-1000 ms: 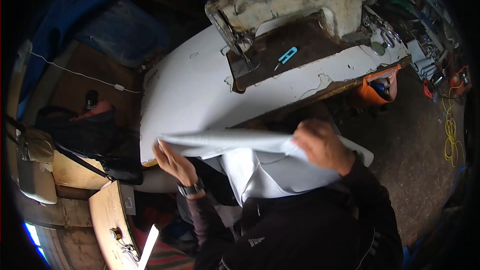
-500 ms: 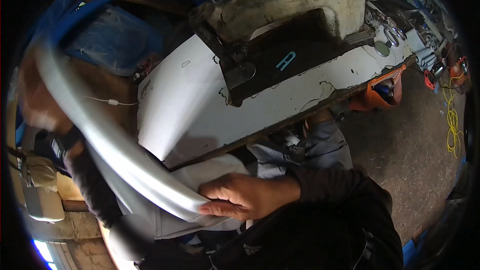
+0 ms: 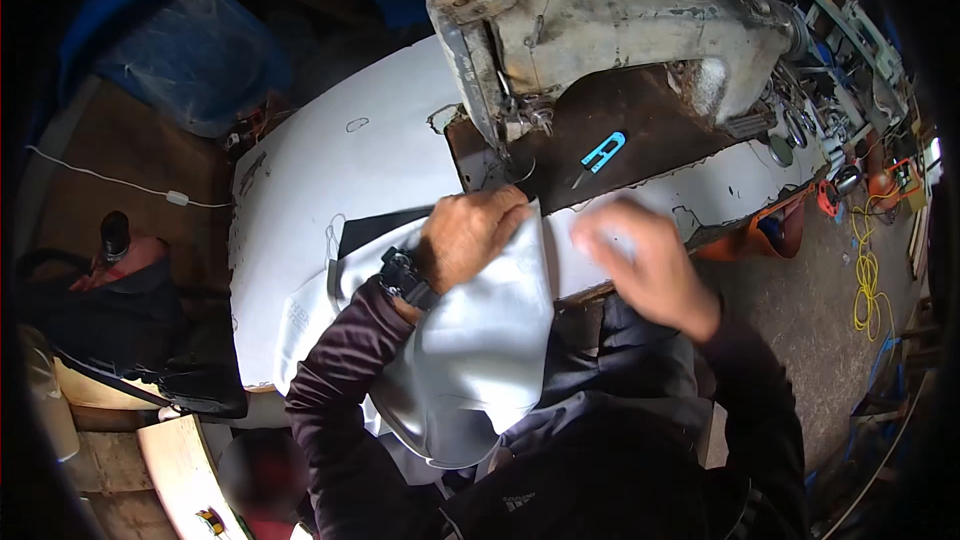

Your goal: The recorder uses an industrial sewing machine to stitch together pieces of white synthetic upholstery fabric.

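Observation:
My left hand [image 3: 468, 236], with a black watch at the wrist, is closed on the upper edge of a silvery-white sheet of fabric [image 3: 480, 340]. The fabric spreads over the table's near edge and hangs into my lap, with a dark piece [image 3: 375, 230] showing under its upper left side. My left fingertips are just below the needle end of an old, worn sewing machine [image 3: 630, 25]. My right hand [image 3: 645, 265], slightly blurred, hovers right of the fabric, apart from it, with thumb and fingers spread and nothing visible in them. Light-blue thread snips [image 3: 603, 153] lie on the machine's dark bed.
The chipped white tabletop [image 3: 300, 180] surrounds the machine bed. Metal tools and parts crowd its right end. An orange pouch [image 3: 755, 237] hangs below the edge. A yellow cord [image 3: 872, 290] lies on the floor. A black bag [image 3: 130, 325] sits at left.
The fabric was stretched to the left between both hands; now it lies by the needle. My left hand came in from the far left. My right hand let go and moved right and up.

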The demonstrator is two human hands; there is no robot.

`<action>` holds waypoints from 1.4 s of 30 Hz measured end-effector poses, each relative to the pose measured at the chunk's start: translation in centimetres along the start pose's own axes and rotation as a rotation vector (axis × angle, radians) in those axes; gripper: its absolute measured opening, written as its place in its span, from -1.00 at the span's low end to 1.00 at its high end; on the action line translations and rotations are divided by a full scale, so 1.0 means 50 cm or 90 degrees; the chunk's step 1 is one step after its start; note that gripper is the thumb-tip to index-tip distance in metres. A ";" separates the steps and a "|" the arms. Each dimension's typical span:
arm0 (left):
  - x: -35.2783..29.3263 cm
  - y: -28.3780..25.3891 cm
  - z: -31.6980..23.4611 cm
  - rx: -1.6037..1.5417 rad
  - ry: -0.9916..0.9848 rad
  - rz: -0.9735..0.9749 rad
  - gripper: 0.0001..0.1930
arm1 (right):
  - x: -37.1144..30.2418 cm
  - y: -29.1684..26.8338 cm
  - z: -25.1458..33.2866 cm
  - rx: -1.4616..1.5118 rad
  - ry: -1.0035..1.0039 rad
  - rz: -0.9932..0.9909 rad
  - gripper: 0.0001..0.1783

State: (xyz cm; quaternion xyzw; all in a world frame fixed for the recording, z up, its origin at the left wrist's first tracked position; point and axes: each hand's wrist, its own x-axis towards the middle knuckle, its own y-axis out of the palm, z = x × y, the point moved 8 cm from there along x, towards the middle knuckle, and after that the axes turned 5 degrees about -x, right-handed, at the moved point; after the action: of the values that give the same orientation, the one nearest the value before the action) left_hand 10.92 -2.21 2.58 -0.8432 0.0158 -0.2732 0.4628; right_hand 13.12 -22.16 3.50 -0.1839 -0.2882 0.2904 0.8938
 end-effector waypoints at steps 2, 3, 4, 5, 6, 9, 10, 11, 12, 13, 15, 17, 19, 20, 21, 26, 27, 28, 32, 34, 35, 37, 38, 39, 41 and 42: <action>-0.001 0.006 -0.013 -0.005 0.003 0.017 -0.81 | 0.131 0.005 -0.014 -0.035 -0.083 -0.060 -0.86; -0.004 0.012 -0.018 -0.012 0.007 0.032 -0.80 | 0.175 0.021 -0.035 -0.079 -0.067 -0.066 -0.82; -0.005 0.011 -0.020 -0.014 0.012 0.020 -0.80 | 0.201 0.037 -0.051 -0.089 -0.065 -0.062 -0.79; -0.007 0.012 -0.025 -0.015 0.031 0.012 -0.80 | 0.221 0.060 -0.088 -0.128 0.022 -0.028 -0.76; -0.010 0.011 -0.029 -0.018 0.046 0.001 -0.80 | 0.233 0.074 -0.090 -0.112 -0.018 -0.035 -0.76; -0.013 0.016 -0.025 -0.013 0.044 0.013 -0.80 | 0.243 0.114 -0.135 -0.109 0.099 -0.001 -0.74; -0.012 0.015 -0.024 -0.011 0.041 0.012 -0.80 | 0.245 0.115 -0.123 -0.149 0.056 -0.024 -0.77; -0.011 0.012 -0.028 -0.008 0.056 0.002 -0.80 | 0.246 0.116 -0.122 -0.198 0.057 -0.019 -0.79; -0.010 0.011 -0.032 -0.006 0.069 -0.001 -0.80 | 0.246 0.109 -0.108 -0.192 0.015 -0.045 -0.79; -0.010 0.008 -0.034 -0.007 0.069 -0.011 -0.80 | 0.244 0.111 -0.107 -0.223 0.020 -0.011 -0.82; -0.011 0.012 -0.034 0.008 0.061 0.011 -0.80 | 0.229 0.098 -0.102 -0.255 0.024 0.028 -0.84; -0.012 0.011 -0.032 0.000 0.049 0.013 -0.80 | 0.196 0.089 -0.075 -0.322 -0.074 0.116 -0.86; -0.012 0.012 -0.028 -0.012 0.033 0.027 -0.80 | 0.148 0.055 -0.053 -0.327 -0.105 0.146 -0.86; -0.012 0.012 -0.029 -0.009 0.044 0.026 -0.79 | 0.129 0.045 -0.051 -0.354 -0.095 0.190 -0.85; -0.012 0.012 -0.032 -0.010 0.056 0.028 -0.79 | 0.116 0.030 -0.045 -0.354 -0.093 0.195 -0.85; -0.012 0.016 -0.028 -0.012 0.038 0.041 -0.79 | 0.136 -0.004 -0.028 -0.432 -0.114 0.098 -0.81; -0.012 0.016 -0.029 0.000 0.043 0.040 -0.79 | 0.153 0.000 -0.032 -0.360 -0.097 0.055 -0.78; -0.012 0.016 -0.030 0.001 0.045 0.041 -0.79 | 0.167 0.018 -0.044 -0.306 -0.073 0.063 -0.68; -0.012 0.011 -0.032 0.001 0.053 0.029 -0.79 | 0.215 0.095 -0.069 -0.324 -0.109 0.013 -0.67; -0.011 0.011 -0.033 0.000 0.050 0.036 -0.79 | 0.224 0.113 -0.085 -0.305 -0.105 0.021 -0.76; -0.010 0.006 -0.037 0.006 0.064 0.017 -0.80 | 0.223 0.112 -0.086 -0.297 -0.117 0.015 -0.76; -0.009 0.001 -0.043 0.011 0.075 -0.005 -0.80 | 0.213 0.113 -0.090 -0.347 -0.118 0.057 -0.83; -0.009 0.002 -0.040 0.022 0.060 0.001 -0.80 | 0.205 0.107 -0.086 -0.345 -0.119 0.061 -0.83; -0.008 0.004 -0.037 0.032 0.045 0.008 -0.80 | 0.193 0.102 -0.077 -0.347 -0.137 0.071 -0.86; -0.007 0.000 -0.033 0.044 0.029 -0.010 -0.80 | 0.167 0.092 -0.060 -0.348 -0.156 0.083 -0.88; -0.006 -0.001 -0.027 0.054 0.009 -0.014 -0.79 | 0.150 0.093 -0.049 -0.362 -0.176 0.101 -0.88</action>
State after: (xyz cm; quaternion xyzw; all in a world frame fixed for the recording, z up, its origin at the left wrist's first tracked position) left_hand 10.00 -3.15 3.04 -0.8210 -0.0022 -0.2846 0.4948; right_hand 17.73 -14.34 2.37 -0.4067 -0.4614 0.2894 0.7334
